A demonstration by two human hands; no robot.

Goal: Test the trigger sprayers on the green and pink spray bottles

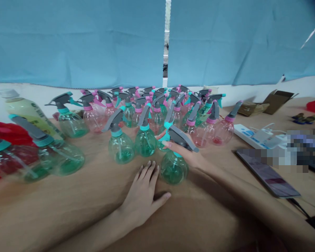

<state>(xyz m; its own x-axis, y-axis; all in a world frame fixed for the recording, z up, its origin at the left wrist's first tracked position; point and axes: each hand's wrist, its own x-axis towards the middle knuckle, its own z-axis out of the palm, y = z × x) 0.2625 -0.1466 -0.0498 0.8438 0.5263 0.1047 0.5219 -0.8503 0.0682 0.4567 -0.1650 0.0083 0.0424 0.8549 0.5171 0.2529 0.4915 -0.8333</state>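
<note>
Flat on the wooden table, my left hand (143, 194) has its fingers spread and holds nothing. My right hand (185, 150) is around the spray head of a green spray bottle (174, 169), its fingertips near the turquoise nozzle. That bottle stands just right of my left fingertips. Behind it are two more green bottles, one (145, 140) close to my left hand and another (120, 148) further left. Several pink and green bottles with grey triggers crowd together behind these. Part of my right palm is hidden by the spray head.
At the left are two green-collared bottles (64, 157), a large pale-yellow bottle (31, 112) and a red bag (7, 133). On the right lie a phone (267, 171) with a cable and a white power strip (248, 136). An open cardboard box (278, 101) stands further back.
</note>
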